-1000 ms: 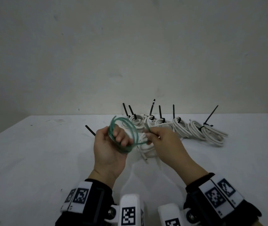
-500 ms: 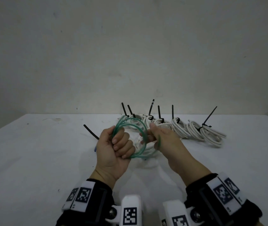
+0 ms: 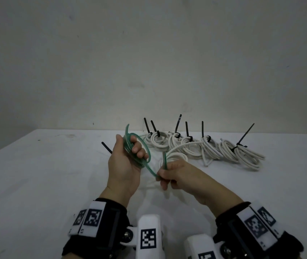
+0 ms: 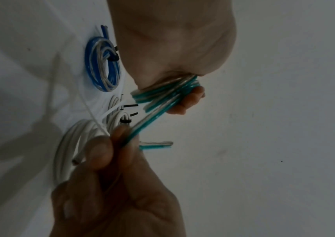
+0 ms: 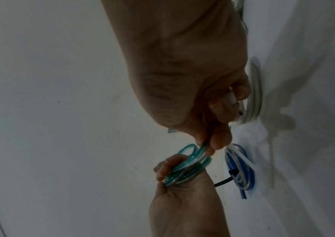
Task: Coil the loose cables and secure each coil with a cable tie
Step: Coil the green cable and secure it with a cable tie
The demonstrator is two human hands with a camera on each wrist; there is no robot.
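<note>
Head view: left hand (image 3: 125, 163) curled round the green cable (image 3: 145, 156) coil, held above the table (image 3: 36, 184); right hand (image 3: 175, 174) pinching the free end, now pulled lower and away from the coil compared with half a second ago, drawing out one last loop. Likely means winding nearly finished, tie next. Tied white coils (image 3: 242, 154) lying behind; tied blue coil (image 4: 103, 64) beside them.

a plain off-white wall (image 3: 149, 62) is standing behind a white table (image 3: 27, 184); dim, even light is falling across both surfaces.
</note>
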